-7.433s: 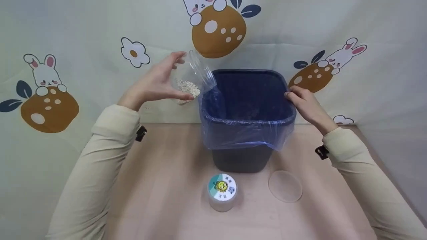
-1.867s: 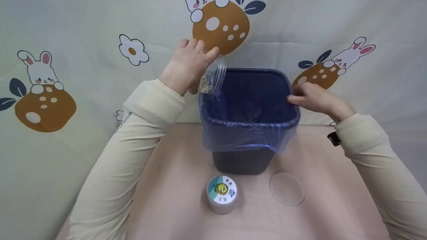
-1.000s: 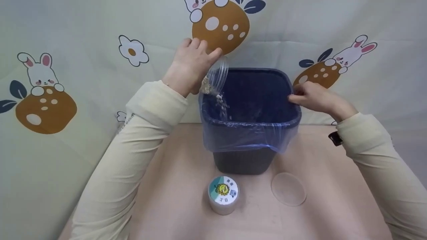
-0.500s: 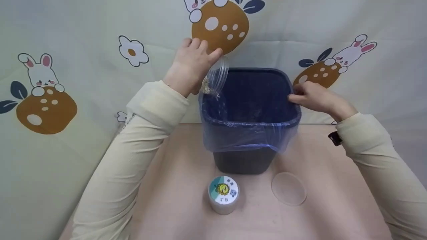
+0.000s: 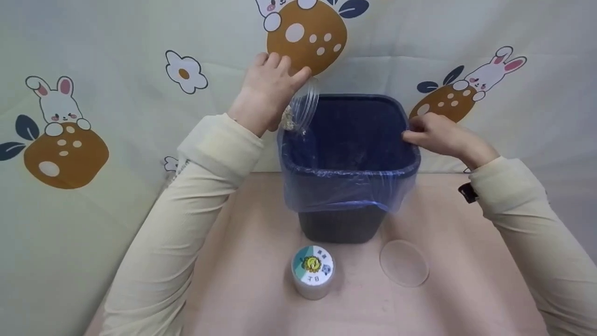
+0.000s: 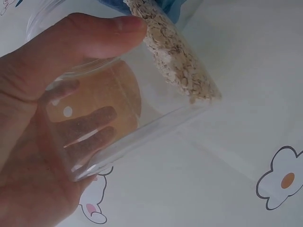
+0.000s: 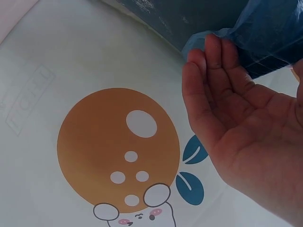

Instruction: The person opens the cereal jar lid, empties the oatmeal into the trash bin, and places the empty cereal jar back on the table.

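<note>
My left hand [image 5: 268,93] grips a clear plastic jar [image 5: 308,105] tipped on its side, its mouth over the left rim of a dark trash can [image 5: 340,226]. Rolled oats [image 6: 177,61] lie along the jar's lower wall in the left wrist view, with my thumb across the near side and fingers showing through the plastic. A blue bag [image 5: 340,193] lines the can and folds over its rim. On the far right, my right hand [image 5: 440,135] holds that rim; the right wrist view shows its fingers against the can's bagged outside. The can's bottom is hidden.
In front of the can stands a second jar [image 5: 313,280] with a sunflower sticker on top. Right of it, a clear round lid [image 5: 404,263] lies flat on the pinkish table [image 5: 354,308]. A printed cloth [image 5: 116,42] hangs close behind the can.
Since the oldest frame, my left hand has turned the jar over farther and moved right. Oats fell into the can a second ago; the stream has thinned away. My right hand stays at the rim.
</note>
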A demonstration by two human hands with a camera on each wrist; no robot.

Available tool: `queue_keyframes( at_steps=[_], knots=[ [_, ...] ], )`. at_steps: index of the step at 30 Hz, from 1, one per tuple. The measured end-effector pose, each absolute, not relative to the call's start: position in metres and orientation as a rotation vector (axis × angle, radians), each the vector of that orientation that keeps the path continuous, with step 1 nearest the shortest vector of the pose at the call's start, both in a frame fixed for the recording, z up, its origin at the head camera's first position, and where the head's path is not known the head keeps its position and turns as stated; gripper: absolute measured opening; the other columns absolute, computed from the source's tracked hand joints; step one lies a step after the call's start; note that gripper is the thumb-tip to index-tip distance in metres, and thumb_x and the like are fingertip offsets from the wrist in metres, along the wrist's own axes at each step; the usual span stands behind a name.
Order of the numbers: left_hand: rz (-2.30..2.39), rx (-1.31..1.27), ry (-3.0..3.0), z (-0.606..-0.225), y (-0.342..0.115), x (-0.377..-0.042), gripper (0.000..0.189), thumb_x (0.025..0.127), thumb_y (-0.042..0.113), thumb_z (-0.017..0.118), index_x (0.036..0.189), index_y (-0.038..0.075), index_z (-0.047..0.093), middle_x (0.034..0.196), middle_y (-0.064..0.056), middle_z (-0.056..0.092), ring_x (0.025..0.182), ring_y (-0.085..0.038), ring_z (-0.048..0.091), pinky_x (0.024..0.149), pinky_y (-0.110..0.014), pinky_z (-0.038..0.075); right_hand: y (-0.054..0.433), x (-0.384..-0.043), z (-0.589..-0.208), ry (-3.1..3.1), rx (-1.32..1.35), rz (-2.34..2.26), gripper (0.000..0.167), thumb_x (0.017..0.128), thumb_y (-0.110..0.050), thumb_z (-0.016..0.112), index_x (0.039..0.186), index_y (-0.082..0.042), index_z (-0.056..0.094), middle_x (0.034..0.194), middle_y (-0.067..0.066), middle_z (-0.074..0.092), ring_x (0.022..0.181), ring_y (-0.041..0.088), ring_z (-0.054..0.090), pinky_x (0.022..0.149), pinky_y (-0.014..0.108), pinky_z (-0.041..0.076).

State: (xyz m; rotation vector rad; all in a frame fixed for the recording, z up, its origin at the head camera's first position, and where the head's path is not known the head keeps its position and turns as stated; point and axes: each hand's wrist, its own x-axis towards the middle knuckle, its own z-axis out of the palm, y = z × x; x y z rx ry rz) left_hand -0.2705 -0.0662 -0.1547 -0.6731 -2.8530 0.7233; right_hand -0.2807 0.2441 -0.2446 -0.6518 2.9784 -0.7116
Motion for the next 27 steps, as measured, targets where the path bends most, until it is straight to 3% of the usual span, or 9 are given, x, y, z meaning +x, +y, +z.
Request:
queue_keyframes(
  at_steps=[8, 17, 27],
  knots=[
    [0.740, -0.675, -2.843, -0.1561, -0.0664, -0.2707, 0.102, 0.059, 0.020, 0.089, 0.138, 0.011, 0.026, 0.129, -0.023, 0.039, 0.120, -0.041, 0.035, 0.101, -0.049, 0.030, 0.2435, -0.2803, -0.2442, 2.974, -0.658, -0.695, 0.025, 0.094, -0.018, 0.052, 0.093, 0.005, 0.062, 0.075, 0.007, 0.054, 0.066, 0.022, 0.049, 0.059, 0.033, 0.038],
    [0.713, -0.684, -2.848, -0.1567, -0.0678, -0.2719, 0.101, 0.058, 0.016, 0.088, 0.138, 0.011, 0.026, 0.128, -0.024, 0.039, 0.119, -0.041, 0.035, 0.102, -0.049, 0.027, 0.2436, -0.2817, -0.2447, 2.990, -0.642, -0.686, 0.022, 0.093, -0.018, 0.051, 0.082, 0.000, 0.057, 0.066, 0.002, 0.044, 0.060, 0.019, 0.042, 0.057, 0.033, 0.033],
    [0.719, -0.684, -2.839, -0.1568, -0.0659, -0.2717, 0.101, 0.058, 0.015, 0.088, 0.138, 0.012, 0.027, 0.130, -0.023, 0.038, 0.121, -0.041, 0.034, 0.102, -0.049, 0.028, 0.2443, -0.2818, -0.2444, 2.988, -0.657, -0.686, 0.022, 0.094, -0.016, 0.051, 0.085, 0.002, 0.060, 0.068, 0.003, 0.047, 0.061, 0.020, 0.044, 0.058, 0.033, 0.034]
  ],
)
